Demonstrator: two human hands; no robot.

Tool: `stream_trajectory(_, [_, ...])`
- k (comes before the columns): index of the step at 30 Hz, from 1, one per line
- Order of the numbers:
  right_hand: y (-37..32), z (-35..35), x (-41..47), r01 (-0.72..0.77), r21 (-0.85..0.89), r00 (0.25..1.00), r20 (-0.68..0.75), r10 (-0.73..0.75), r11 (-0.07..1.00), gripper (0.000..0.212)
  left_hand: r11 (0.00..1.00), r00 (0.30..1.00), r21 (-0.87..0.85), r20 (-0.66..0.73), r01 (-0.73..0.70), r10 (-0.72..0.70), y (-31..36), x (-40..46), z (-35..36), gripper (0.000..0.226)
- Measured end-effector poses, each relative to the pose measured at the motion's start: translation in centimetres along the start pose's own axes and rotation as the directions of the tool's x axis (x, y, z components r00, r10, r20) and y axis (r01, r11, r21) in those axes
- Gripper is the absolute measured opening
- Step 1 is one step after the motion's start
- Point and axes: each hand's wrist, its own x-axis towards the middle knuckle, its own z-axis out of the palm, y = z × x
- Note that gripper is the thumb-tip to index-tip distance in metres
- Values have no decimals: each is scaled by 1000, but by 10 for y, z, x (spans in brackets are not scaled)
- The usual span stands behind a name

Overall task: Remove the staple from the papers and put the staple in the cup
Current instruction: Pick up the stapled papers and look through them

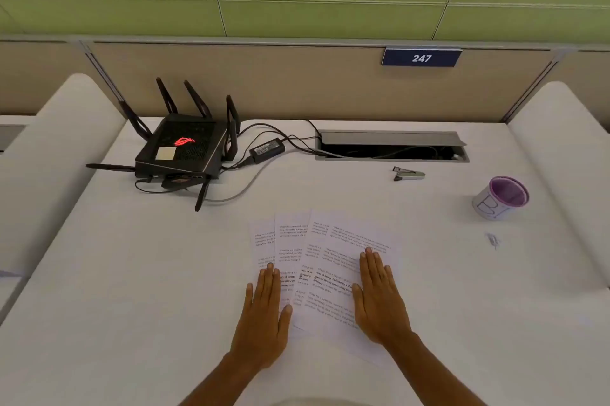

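Several printed papers (325, 260) lie fanned out on the white desk in front of me. My left hand (265, 316) rests flat on their left edge, fingers together and holding nothing. My right hand (379, 300) lies flat on the right part of the sheets, also holding nothing. A small silver and black staple remover (408, 173) sits beyond the papers, near the cable slot. A white cup with a purple rim (500, 197) stands at the right. I cannot make out the staple in the papers.
A black router (185, 149) with antennas, its power brick (266, 148) and cables occupy the back left. An open cable slot (391, 146) runs along the back. White padded dividers (561, 154) flank the desk. A small pen mark (492, 240) is near the cup.
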Motion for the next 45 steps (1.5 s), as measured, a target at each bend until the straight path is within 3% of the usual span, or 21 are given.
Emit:
stream_trajectory(5, [0, -5, 6, -11, 17, 1000, -14, 12, 1000, 67, 994, 999, -102, -33, -34, 31, -3, -1, 0, 71])
stream_trajectory(8, [-4, -15, 12, 8, 155, 986, -166, 18, 988, 54, 967, 987, -249, -159, -50, 10, -4, 2, -11, 58])
stream_trajectory(10, [-2, -17, 14, 10, 214, 946, -319, 61, 977, 40, 919, 952, -393, -290, -29, -94, -7, 10, -17, 47])
stream_trajectory(13, [-1, -17, 9, -82, 271, 897, -399, 190, 959, 33, 817, 880, -573, -352, 67, -319, -8, 21, -28, 41])
stream_trajectory(15, [-2, -15, 4, -169, 269, 889, -374, 265, 948, 38, 818, 868, -557, -324, 146, -376, -13, 25, -28, 50])
stream_trajectory(18, [-3, -10, -1, -296, 173, 909, -251, 333, 939, 63, 856, 904, -430, -175, 287, -391, -21, 30, -18, 89])
stream_trajectory(22, [-7, 2, -4, -378, 106, 919, -75, 386, 920, 92, 921, 952, -287, -80, 263, -297, -18, 38, -6, 108])
stream_trajectory(33, [-22, 16, 19, -241, 75, 970, 32, 239, 968, 97, 944, 986, -287, 12, 163, -167, 1, 56, 7, 113])
stream_trajectory(40, [-37, 23, 28, -181, 84, 982, 75, 175, 980, 97, 864, 979, -473, -18, 172, -205, 21, 61, 7, 112])
stream_trajectory(45, [-40, 25, 29, -173, 92, 983, 85, 165, 981, 94, 763, 933, -607, -94, 223, -348, 34, 65, 1, 109])
